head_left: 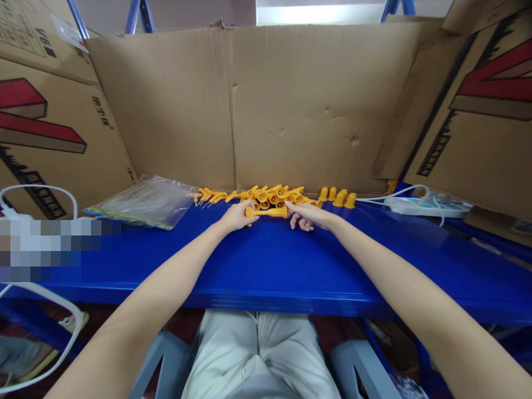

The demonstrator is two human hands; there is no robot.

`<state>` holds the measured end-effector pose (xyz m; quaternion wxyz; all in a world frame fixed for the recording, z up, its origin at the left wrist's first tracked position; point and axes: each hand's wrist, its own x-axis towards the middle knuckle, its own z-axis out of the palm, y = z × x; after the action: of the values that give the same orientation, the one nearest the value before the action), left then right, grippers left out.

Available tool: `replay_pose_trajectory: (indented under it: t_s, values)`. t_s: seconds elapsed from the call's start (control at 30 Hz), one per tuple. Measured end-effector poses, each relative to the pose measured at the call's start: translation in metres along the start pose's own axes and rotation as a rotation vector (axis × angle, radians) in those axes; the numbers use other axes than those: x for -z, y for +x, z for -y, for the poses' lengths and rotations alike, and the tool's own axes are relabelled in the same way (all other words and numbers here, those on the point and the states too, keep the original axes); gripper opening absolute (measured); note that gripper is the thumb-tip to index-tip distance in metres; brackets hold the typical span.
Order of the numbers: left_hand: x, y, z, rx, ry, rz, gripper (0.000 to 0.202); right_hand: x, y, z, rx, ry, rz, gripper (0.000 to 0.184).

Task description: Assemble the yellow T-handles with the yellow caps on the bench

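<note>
My left hand [240, 215] is closed around the narrow end of a yellow plastic corkscrew-like piece [272, 212], held level just above the blue tabletop. Its flared cup end points right. Close to that cup end is my right hand [310, 215], its thumb stretched left and the other fingers loosely curled apart; whether it touches the piece I cannot tell. Behind both hands lies a pile of yellow cup-ended pieces [281, 193], several with their openings toward me. On the left are several yellow handles [211, 194] with metal spirals.
Several yellow caps [341, 198] stand right of the pile. Clear plastic bags [143, 202] lie on the left. A white power strip [428, 206] with cables is at the right. Cardboard sheets [307, 105] wall the back and sides. The blue table's edge [266, 303] runs before my lap.
</note>
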<state>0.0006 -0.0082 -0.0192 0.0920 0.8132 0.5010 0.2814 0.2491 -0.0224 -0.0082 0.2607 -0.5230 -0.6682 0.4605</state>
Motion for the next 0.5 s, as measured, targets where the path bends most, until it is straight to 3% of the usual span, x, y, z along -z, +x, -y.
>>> replay_pose_trajectory:
  t_s: [0.1,0.23,0.5]
  values:
    - [0.0,0.0001,0.0008,-0.017,-0.042,-0.004,0.025,0.001,-0.0022,-0.0005,0.049,0.009,-0.017,0.037]
    - [0.0002,-0.0006,0.001,-0.012,-0.109,-0.002,0.024,-0.0007,-0.0001,-0.0016,0.106,0.029,-0.046,0.05]
    - [-0.0003,-0.0003,0.0018,-0.033,-0.16,-0.029,0.029,-0.0024,-0.002,0.0013,0.157,0.019,-0.039,0.021]
